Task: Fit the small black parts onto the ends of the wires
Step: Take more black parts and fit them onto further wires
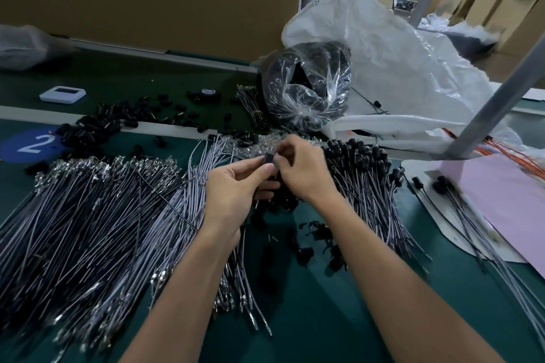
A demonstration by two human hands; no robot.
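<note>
A small black part (269, 160) is held above the middle of the green table (309, 318). The left hand (236, 188) pinches it between thumb and fingers, and the right hand (300, 169) has its curled fingers closed on the other side. Bare wires (88, 215) lie heaped to the left, capped wires (364, 169) to the right. Loose black parts (118, 122) and a clear bag (306, 85) sit beyond.

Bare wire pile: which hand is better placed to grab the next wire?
Probably left. Both pinch the black part, but the left hand sits beside the bare wire pile; the right hand is by the capped wires.
</note>
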